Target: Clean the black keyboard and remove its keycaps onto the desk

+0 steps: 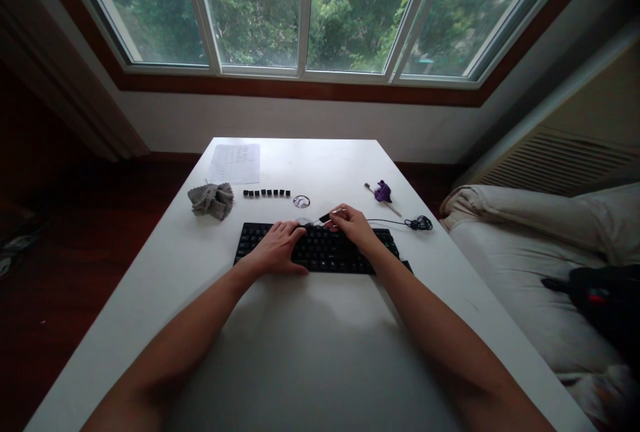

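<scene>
A black keyboard (327,257) lies across the white table in front of me. My left hand (281,249) is spread over its left half, with the thumb along the front edge and the fingers bent over the back rows, holding it. Above the back rows, my right hand (350,224) pinches a small keycap puller (324,218) with a black handle and thin metal wires pointing left. The wire tips are too small to make out clearly. Behind the keyboard several loose black keycaps (267,193) stand in a row, beside a small round disc (301,201) with a dark rim.
A crumpled grey cloth (211,201) and a printed sheet (234,163) lie at the left. On the right are a purple bundle (383,191), a thin brush (369,187) and a coiled black cable (419,223). A padded seat (505,279) stands right of the table.
</scene>
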A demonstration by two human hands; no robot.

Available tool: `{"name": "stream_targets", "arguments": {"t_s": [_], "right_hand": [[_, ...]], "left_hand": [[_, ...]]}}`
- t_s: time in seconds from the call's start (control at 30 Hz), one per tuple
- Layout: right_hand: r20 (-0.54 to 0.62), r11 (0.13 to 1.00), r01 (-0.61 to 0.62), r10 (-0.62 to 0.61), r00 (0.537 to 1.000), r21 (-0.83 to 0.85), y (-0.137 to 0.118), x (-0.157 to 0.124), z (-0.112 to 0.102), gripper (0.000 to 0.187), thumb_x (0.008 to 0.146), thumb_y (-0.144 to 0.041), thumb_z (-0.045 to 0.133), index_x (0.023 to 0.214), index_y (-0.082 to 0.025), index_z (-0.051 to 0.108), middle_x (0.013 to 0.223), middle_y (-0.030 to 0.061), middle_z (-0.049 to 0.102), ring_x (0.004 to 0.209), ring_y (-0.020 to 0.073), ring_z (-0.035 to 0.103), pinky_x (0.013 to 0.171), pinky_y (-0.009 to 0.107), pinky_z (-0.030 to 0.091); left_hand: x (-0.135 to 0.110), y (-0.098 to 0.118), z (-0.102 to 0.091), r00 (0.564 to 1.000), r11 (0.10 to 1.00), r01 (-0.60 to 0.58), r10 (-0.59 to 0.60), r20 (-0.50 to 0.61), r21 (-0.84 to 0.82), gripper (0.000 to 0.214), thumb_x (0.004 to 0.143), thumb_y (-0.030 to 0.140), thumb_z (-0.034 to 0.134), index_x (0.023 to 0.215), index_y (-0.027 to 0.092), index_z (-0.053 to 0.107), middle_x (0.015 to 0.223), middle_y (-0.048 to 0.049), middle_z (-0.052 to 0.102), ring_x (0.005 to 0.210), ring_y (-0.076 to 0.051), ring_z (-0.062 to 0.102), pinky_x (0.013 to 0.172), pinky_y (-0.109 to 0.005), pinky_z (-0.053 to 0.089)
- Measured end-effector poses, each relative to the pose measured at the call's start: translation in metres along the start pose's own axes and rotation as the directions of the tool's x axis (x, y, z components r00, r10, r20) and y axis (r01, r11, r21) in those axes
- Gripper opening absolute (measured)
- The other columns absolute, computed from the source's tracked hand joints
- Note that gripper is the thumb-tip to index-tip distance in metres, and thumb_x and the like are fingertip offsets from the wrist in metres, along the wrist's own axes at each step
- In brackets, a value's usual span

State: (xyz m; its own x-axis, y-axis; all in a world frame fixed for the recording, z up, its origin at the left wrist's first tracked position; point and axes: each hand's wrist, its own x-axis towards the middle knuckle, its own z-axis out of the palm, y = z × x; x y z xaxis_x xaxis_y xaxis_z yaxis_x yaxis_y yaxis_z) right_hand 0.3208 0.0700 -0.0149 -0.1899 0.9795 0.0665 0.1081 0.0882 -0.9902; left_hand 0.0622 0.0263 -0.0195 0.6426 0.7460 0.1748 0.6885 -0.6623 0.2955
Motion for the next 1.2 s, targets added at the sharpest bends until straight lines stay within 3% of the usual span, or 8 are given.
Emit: {"name": "stream_targets", "arguments": {"t_s": [0.17, 0.33, 0.43, 0.57, 0.77, 1.0, 1.1, 1.2], "right_hand": [[-0.076, 0.986, 0.015, -0.002, 0.997, 0.165, 0.001, -0.016, -0.003, 0.032, 0.079, -0.044, 0.077, 0.092, -0.019, 0.062, 0.079, 0.0014, 0.071, 0.079, 0.0204, 0.074, 0.073, 0.033, 0.06], [-0.016, 0.981, 0.023, -0.021, 1.0, 0.191, -0.014, -0.035, 0.007, 0.03, 0.08, -0.044, 0.077, 0.092, -0.02, 0.064, 0.074, -0.0007, 0.07, 0.074, 0.0199, 0.074, 0.07, 0.032, 0.06], [0.014, 0.979, 0.028, -0.032, 0.999, 0.2, -0.025, -0.041, 0.013, 0.027, 0.081, -0.043, 0.077, 0.092, -0.021, 0.065, 0.075, -0.0004, 0.072, 0.075, 0.0204, 0.074, 0.071, 0.033, 0.061], [0.055, 0.981, 0.059, -0.07, 0.996, 0.184, -0.033, -0.047, 0.017, 0.025, 0.083, -0.042, 0.075, 0.093, -0.021, 0.066, 0.078, 0.0011, 0.074, 0.078, 0.0201, 0.074, 0.073, 0.034, 0.061], [0.037, 0.99, 0.115, -0.118, 0.992, 0.078, -0.035, -0.048, 0.014, 0.026, 0.086, -0.042, 0.073, 0.096, -0.019, 0.067, 0.076, 0.0012, 0.073, 0.076, 0.0185, 0.073, 0.074, 0.034, 0.06], [0.1, 0.992, 0.122, -0.125, 0.987, 0.042, -0.038, -0.049, 0.003, 0.026, 0.089, -0.042, 0.069, 0.1, -0.019, 0.066, 0.081, 0.0029, 0.073, 0.08, 0.0184, 0.072, 0.079, 0.035, 0.059], [0.162, 0.989, 0.143, -0.137, 0.977, -0.026, -0.042, -0.052, 0.0, 0.022, 0.091, -0.038, 0.067, 0.101, -0.018, 0.068, 0.084, 0.0036, 0.074, 0.079, 0.0173, 0.071, 0.08, 0.034, 0.058], [0.235, 0.986, 0.157, -0.14, 0.962, -0.058, -0.048, -0.056, -0.002, 0.019, 0.091, -0.033, 0.066, 0.103, -0.019, 0.069, 0.088, 0.0044, 0.075, 0.083, 0.0171, 0.072, 0.078, 0.031, 0.056]], "left_hand": [[0.002, 0.0, -0.002, 0.999, 0.996, 0.006, -0.01, -0.046, -0.087, 0.078, 0.072, 0.068, 0.074, 0.132, 0.025, 0.049, 0.139, -0.0137, 0.054, 0.129, -0.035, 0.05, 0.114, -0.052, 0.036], [0.009, 0.007, -0.001, 0.972, 0.958, 0.089, -0.143, -0.186, -0.272, 0.045, 0.089, 0.045, 0.065, 0.126, 0.024, 0.051, 0.119, -0.0098, 0.064, 0.11, -0.027, 0.062, 0.097, -0.044, 0.048], [0.012, 0.015, -0.003, 0.964, 0.93, 0.04, -0.133, -0.232, -0.365, 0.035, 0.091, 0.03, 0.063, 0.124, 0.025, 0.054, 0.111, -0.0062, 0.068, 0.103, -0.023, 0.063, 0.094, -0.04, 0.048], [0.014, 0.022, -0.006, 0.959, 0.898, -0.019, -0.107, -0.262, -0.439, 0.016, 0.095, 0.024, 0.055, 0.107, 0.023, 0.065, 0.103, -0.0053, 0.07, 0.1, -0.021, 0.063, 0.092, -0.036, 0.047], [0.015, 0.02, -0.002, 0.976, 0.763, 0.056, -0.179, -0.126, -0.644, 0.021, 0.096, 0.033, 0.056, 0.102, 0.02, 0.071, 0.094, -0.0045, 0.07, 0.087, -0.019, 0.063, 0.079, -0.029, 0.048], [0.02, 0.012, 0.005, 0.963, 0.41, 0.223, -0.231, 0.136, -0.884, 0.045, 0.097, 0.053, 0.046, 0.111, 0.017, 0.07, 0.079, -0.0023, 0.063, 0.061, -0.01, 0.057, 0.057, -0.022, 0.042], [0.022, 0.01, 0.008, 0.937, 0.334, 0.281, -0.298, 0.183, -0.9, 0.036, 0.092, 0.047, 0.055, 0.104, 0.017, 0.071, 0.075, -0.001, 0.061, 0.058, -0.009, 0.055, 0.053, -0.021, 0.04], [0.023, 0.008, 0.007, 0.917, 0.333, 0.275, -0.371, 0.143, -0.902, 0.027, 0.088, 0.036, 0.059, 0.102, 0.018, 0.073, 0.081, -0.002, 0.065, 0.063, -0.009, 0.057, 0.057, -0.021, 0.043]]}}
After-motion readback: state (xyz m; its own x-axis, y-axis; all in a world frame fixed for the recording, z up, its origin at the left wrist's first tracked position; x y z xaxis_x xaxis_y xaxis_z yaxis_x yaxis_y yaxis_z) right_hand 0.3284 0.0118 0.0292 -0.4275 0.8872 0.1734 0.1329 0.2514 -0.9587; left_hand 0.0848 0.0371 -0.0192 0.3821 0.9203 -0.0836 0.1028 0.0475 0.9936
